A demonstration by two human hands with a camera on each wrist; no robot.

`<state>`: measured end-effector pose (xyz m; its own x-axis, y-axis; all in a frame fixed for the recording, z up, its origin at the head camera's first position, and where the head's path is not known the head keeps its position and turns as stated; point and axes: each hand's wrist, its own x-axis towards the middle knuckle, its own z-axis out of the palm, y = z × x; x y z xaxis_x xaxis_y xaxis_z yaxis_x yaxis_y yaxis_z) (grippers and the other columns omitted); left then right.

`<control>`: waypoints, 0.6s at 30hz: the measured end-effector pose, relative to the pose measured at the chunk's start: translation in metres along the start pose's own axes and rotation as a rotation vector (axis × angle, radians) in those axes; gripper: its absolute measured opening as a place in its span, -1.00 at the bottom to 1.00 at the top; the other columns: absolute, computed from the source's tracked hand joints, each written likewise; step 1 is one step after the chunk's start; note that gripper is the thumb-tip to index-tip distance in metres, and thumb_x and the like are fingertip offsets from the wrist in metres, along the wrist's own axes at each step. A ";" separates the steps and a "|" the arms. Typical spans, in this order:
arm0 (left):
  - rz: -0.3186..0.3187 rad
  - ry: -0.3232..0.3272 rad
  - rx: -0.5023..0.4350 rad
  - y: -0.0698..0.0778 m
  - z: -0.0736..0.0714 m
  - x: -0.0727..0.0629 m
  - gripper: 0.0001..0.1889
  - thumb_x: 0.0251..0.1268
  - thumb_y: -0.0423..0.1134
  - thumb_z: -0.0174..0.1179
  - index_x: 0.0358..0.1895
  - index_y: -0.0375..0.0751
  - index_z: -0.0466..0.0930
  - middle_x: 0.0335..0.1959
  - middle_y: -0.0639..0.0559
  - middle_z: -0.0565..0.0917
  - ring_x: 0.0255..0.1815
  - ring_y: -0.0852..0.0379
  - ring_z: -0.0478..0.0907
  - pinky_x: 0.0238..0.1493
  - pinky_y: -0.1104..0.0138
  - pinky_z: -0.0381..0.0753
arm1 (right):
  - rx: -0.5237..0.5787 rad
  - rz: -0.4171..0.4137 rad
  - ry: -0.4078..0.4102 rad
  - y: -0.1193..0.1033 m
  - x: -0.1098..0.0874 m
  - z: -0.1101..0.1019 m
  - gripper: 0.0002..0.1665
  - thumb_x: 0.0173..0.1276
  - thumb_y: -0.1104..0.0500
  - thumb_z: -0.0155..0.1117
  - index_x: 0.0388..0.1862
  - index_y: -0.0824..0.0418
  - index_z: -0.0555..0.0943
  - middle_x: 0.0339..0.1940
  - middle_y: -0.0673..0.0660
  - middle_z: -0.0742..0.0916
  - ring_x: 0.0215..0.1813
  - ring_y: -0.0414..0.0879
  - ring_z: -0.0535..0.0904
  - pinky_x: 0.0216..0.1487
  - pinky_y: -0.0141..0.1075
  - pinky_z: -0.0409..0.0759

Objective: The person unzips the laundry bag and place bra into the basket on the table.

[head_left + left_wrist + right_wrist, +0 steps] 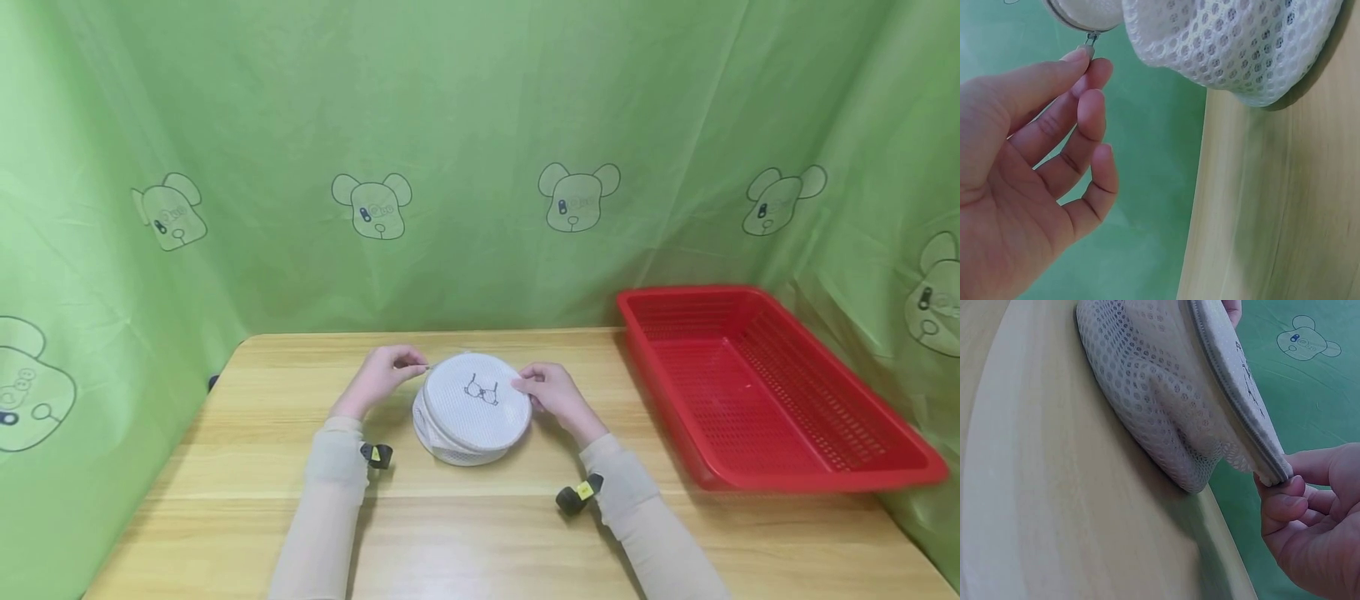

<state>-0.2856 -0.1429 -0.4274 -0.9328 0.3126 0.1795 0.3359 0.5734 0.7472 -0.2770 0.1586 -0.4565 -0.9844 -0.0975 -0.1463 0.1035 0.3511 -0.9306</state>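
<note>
A round white mesh laundry bag (465,454) stands on the wooden table in the head view, its lid (457,417) tilted and printed with a small bra drawing. At its left edge my left hand (381,379) pinches the zipper pull (1090,47) between thumb and index finger, the other fingers loosely bent. My right hand (558,398) pinches the lid's rim on the right side, thumb on top and fingers curled beneath. The grey zipper (1229,390) runs along the rim in the right wrist view. Whatever the bag holds inside cannot be made out.
A red plastic basket (716,467) with slotted walls stands at the right of the wooden table (435,550). Green curtains (465,100) printed with bear heads hang behind and on both sides. Each forearm wears a small black camera.
</note>
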 end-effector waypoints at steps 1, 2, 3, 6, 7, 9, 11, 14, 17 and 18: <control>0.000 -0.001 0.000 0.000 0.000 0.000 -0.86 0.26 -0.29 0.27 -0.16 -0.22 0.68 -0.21 -0.09 0.75 -0.14 0.03 0.65 0.03 0.15 0.64 | -0.001 0.000 0.001 0.000 0.000 0.000 -0.72 0.31 0.25 0.29 -0.09 0.43 0.58 -0.62 -0.05 0.51 -0.63 -0.25 0.32 -0.61 -0.46 0.32; 0.001 -0.002 0.000 0.000 -0.001 0.000 -0.86 0.26 -0.29 0.27 -0.16 -0.22 0.68 -0.21 -0.09 0.75 -0.14 0.03 0.65 0.03 0.15 0.64 | -0.003 0.000 0.002 0.000 0.000 0.000 -0.72 0.31 0.25 0.29 -0.09 0.43 0.58 -0.63 -0.05 0.51 -0.63 -0.25 0.32 -0.61 -0.46 0.31; 0.003 -0.003 0.001 -0.001 -0.001 0.000 -0.86 0.26 -0.29 0.27 -0.16 -0.22 0.68 -0.21 -0.09 0.75 -0.14 0.03 0.65 0.03 0.15 0.64 | -0.004 0.000 0.003 0.000 0.000 0.000 -0.72 0.31 0.25 0.29 -0.09 0.42 0.58 -0.63 -0.05 0.51 -0.63 -0.25 0.32 -0.61 -0.46 0.31; 0.008 -0.006 0.000 -0.002 -0.002 0.000 -0.86 0.26 -0.28 0.27 -0.17 -0.21 0.68 -0.21 -0.09 0.75 -0.14 0.04 0.65 0.02 0.15 0.63 | -0.015 -0.004 0.003 0.000 0.000 0.000 -0.73 0.31 0.25 0.28 -0.09 0.42 0.58 -0.63 -0.05 0.51 -0.63 -0.24 0.32 -0.61 -0.46 0.32; 0.008 -0.007 -0.001 -0.002 -0.002 0.000 -0.86 0.26 -0.28 0.27 -0.17 -0.21 0.69 -0.21 -0.08 0.75 -0.14 0.04 0.65 0.02 0.15 0.63 | -0.016 -0.004 0.003 0.000 0.000 0.000 -0.73 0.31 0.25 0.28 -0.10 0.41 0.58 -0.63 -0.05 0.51 -0.63 -0.24 0.32 -0.61 -0.45 0.32; 0.010 -0.008 -0.003 -0.004 -0.002 0.001 -0.87 0.26 -0.28 0.27 -0.17 -0.20 0.69 -0.22 -0.08 0.75 -0.14 0.05 0.65 0.03 0.15 0.63 | -0.021 -0.008 0.001 0.001 0.001 0.000 -0.73 0.31 0.24 0.28 -0.09 0.42 0.58 -0.63 -0.05 0.51 -0.62 -0.24 0.33 -0.60 -0.45 0.33; 0.010 -0.011 -0.004 -0.004 -0.002 0.001 -0.87 0.26 -0.28 0.27 -0.17 -0.20 0.69 -0.22 -0.07 0.75 -0.14 0.05 0.65 0.03 0.15 0.63 | -0.021 -0.010 -0.002 0.001 0.001 0.000 -0.73 0.31 0.25 0.28 -0.09 0.42 0.58 -0.63 -0.05 0.51 -0.62 -0.24 0.33 -0.60 -0.45 0.34; 0.009 -0.016 -0.006 -0.005 -0.003 0.001 -0.87 0.25 -0.28 0.28 -0.17 -0.20 0.69 -0.22 -0.07 0.75 -0.14 0.05 0.65 0.04 0.14 0.63 | -0.013 -0.013 -0.005 0.001 0.000 -0.001 -0.72 0.31 0.25 0.28 -0.09 0.43 0.57 -0.63 -0.05 0.51 -0.62 -0.24 0.33 -0.60 -0.45 0.34; 0.012 -0.023 -0.007 -0.004 -0.004 0.000 -0.87 0.26 -0.29 0.27 -0.17 -0.21 0.69 -0.21 -0.09 0.75 -0.13 0.03 0.66 0.06 0.13 0.63 | -0.007 -0.017 -0.010 -0.004 -0.004 -0.001 -0.71 0.31 0.25 0.28 -0.09 0.45 0.57 -0.63 -0.05 0.50 -0.63 -0.25 0.33 -0.60 -0.45 0.34; 0.011 -0.025 -0.009 -0.004 -0.004 0.000 -0.87 0.26 -0.29 0.27 -0.17 -0.21 0.69 -0.21 -0.09 0.75 -0.12 0.03 0.66 0.06 0.13 0.63 | -0.004 -0.017 -0.009 -0.005 -0.004 -0.001 -0.71 0.31 0.25 0.28 -0.09 0.45 0.57 -0.63 -0.05 0.50 -0.63 -0.26 0.32 -0.60 -0.46 0.34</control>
<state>-0.2871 -0.1484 -0.4281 -0.9253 0.3380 0.1718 0.3450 0.5628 0.7511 -0.2734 0.1581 -0.4514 -0.9847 -0.1122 -0.1333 0.0859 0.3528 -0.9317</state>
